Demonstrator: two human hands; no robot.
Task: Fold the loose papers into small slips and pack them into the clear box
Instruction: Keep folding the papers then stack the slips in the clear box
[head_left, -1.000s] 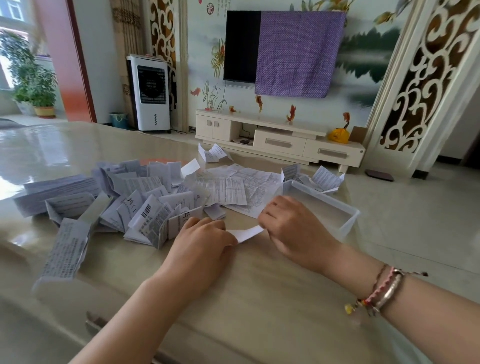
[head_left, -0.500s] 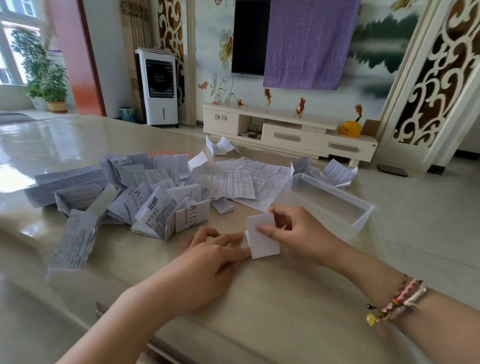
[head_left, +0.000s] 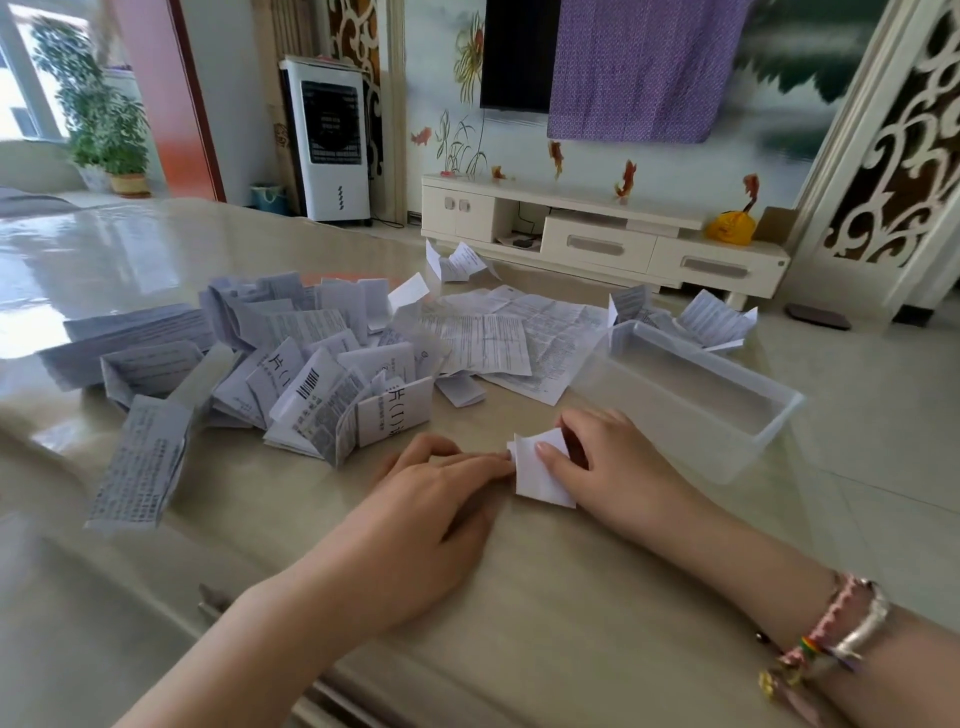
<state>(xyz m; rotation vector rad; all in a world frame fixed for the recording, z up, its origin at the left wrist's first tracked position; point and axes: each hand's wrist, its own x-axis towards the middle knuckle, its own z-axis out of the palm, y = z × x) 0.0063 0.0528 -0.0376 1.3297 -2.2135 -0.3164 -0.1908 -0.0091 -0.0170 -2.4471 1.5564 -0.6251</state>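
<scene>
Folded white slip (head_left: 540, 470) flat on the worktop (head_left: 519, 597), near the middle, just left of the clear box (head_left: 691, 400). Held by the right hand (head_left: 602, 462), thumb on top of the paper and fingers (head_left: 582, 423) curled over its far edge, clamped on it. Touched at its left edge by the left hand (head_left: 436, 488), fingers straight and close together, tips against the slip, palm down on the worktop. Clear box open-topped, nothing visible inside (walls see-through), standing near the right edge of the worktop. Heap of printed papers (head_left: 291, 364) to the far left, some folded, some standing on edge; larger unfolded sheets (head_left: 509, 338) lying flat between heap and box; a few more crumpled ones (head_left: 711, 317) beyond the box. Bracelets (head_left: 831, 634) on the right wrist.
</scene>
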